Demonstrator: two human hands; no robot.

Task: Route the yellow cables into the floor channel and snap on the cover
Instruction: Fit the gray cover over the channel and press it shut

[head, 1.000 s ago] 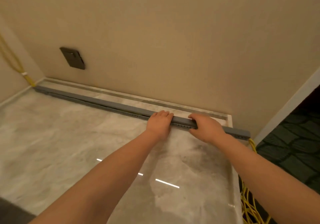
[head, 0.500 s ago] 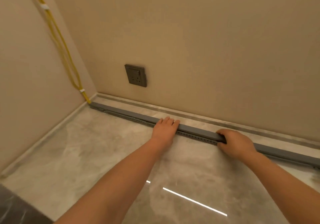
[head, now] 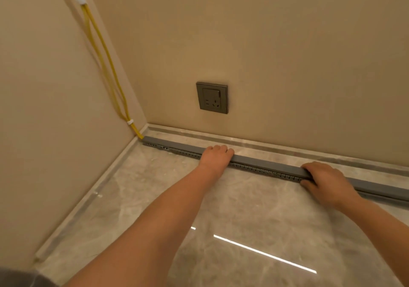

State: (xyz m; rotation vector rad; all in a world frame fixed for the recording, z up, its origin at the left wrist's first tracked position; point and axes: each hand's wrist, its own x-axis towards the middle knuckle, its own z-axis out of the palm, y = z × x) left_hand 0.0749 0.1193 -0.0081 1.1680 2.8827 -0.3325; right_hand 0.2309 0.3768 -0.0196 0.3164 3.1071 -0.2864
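Observation:
A long grey floor channel with its cover (head: pixel 263 163) runs along the back wall from the left corner to the right edge of view. Its slotted side faces me. Yellow cables (head: pixel 104 51) come down the left wall, held by white clips, and enter the channel's left end at the corner. My left hand (head: pixel 215 156) presses flat on the cover, fingers straight. My right hand (head: pixel 325 181) grips the channel further right, fingers over the top and thumb on the near side.
A dark grey wall socket (head: pixel 212 97) sits on the back wall above the channel. Glossy marble floor (head: pixel 221 220) lies in front, with a pale skirting strip (head: pixel 84 202) along the left wall. A dark patch shows at the bottom left corner.
The view has swung left, bringing the corner and wall cables into sight. Both hands have moved left along the cover, and the gap between them has widened.

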